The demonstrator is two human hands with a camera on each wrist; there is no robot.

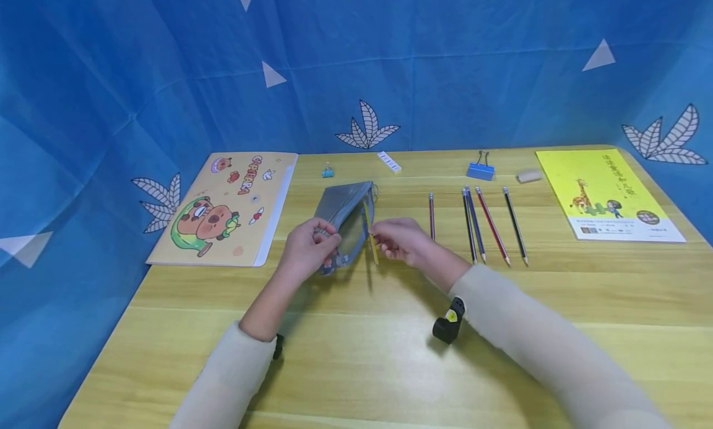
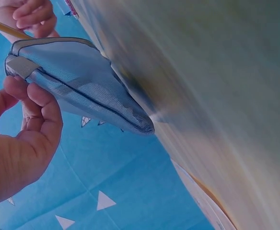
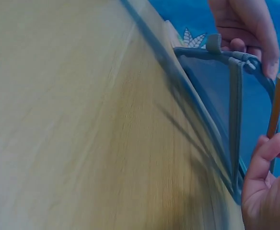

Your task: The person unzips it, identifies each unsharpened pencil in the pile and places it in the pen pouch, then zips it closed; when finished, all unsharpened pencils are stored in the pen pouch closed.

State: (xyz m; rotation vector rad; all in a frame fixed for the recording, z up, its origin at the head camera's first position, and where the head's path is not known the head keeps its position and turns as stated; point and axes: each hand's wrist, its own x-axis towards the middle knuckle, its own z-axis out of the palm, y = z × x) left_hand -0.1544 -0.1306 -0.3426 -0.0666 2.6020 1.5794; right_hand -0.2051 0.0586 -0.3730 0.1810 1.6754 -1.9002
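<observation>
A grey-blue mesh zip pouch [image 1: 341, 201] is held up over the wooden table, its mouth gaping towards the person. My left hand [image 1: 311, 246] pinches the pouch's edge by a fabric tab [image 2: 24, 67] between thumb and fingers. Between the thumb and fingers of my right hand [image 1: 402, 237] is a yellow pencil [image 1: 374, 248]. It stands nearly upright at the right side of the pouch mouth, overlapping the rim in the head view. The right wrist view shows the bare end of the pencil [image 3: 277, 103] rising above the fingertips, beside the open zip [image 3: 235, 115].
Several pencils [image 1: 490, 221] lie to the right, one partly behind the right forearm. At the back are a teal clip [image 1: 328, 171], a white eraser [image 1: 388, 161], a blue binder clip [image 1: 481, 170] and a beige cylinder [image 1: 529, 176]. A capybara folder [image 1: 223, 212] lies left, a yellow book [image 1: 607, 194] right.
</observation>
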